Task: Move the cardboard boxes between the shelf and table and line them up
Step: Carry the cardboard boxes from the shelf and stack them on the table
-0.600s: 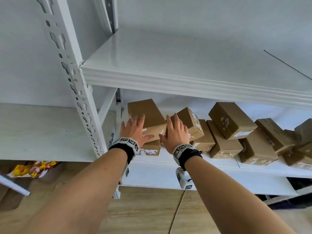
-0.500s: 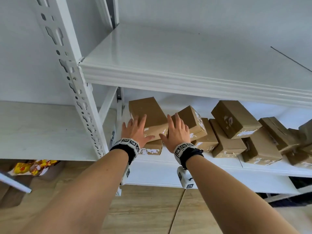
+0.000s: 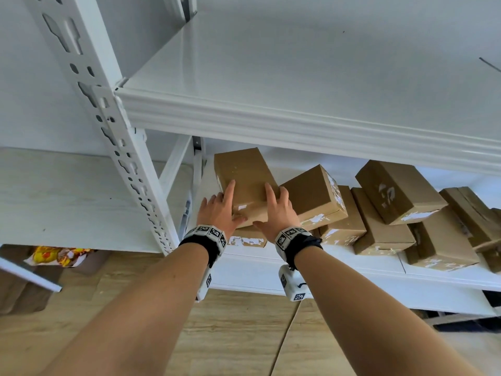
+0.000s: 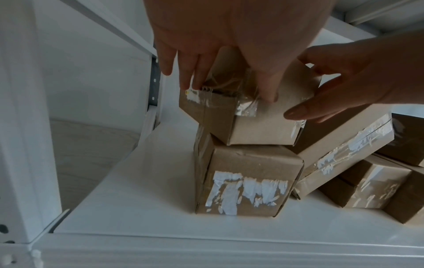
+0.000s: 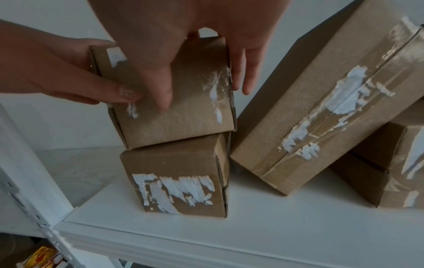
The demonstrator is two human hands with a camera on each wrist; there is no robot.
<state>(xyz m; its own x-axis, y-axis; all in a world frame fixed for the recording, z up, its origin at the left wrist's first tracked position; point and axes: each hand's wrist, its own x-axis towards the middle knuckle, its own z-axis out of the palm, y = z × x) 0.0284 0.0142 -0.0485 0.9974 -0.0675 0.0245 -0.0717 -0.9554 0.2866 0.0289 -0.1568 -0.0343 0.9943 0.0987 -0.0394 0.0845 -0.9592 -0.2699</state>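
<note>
Right, both hands are on the top box (image 3: 245, 183) at the far left end of the lower shelf (image 3: 352, 275), where it sits stacked on a second box (image 5: 181, 183) with torn white label scraps on its front. The left hand (image 3: 219, 213) has its fingers along the left side and its thumb across the near face; the right hand (image 3: 276, 213) mirrors it, thumb (image 5: 160, 87) pressed on the near face and fingers (image 5: 250, 68) draped down the right side, so the box is clamped between the two hands, not yet clear of the one beneath. Just beyond the right fingertips leans a tilted box (image 3: 314, 196), propped against its neighbours, and that is the one to watch. I'd say lift straight up first, then draw it out toward the body, keeping the right-hand fingers tucked so they don't knock that leaning box over. Squeeze evenly from both sides; the tape on the near edge looks slick. Keep it level, because the lower box sits close to the shelf lip and a drag could pull it forward.
</note>
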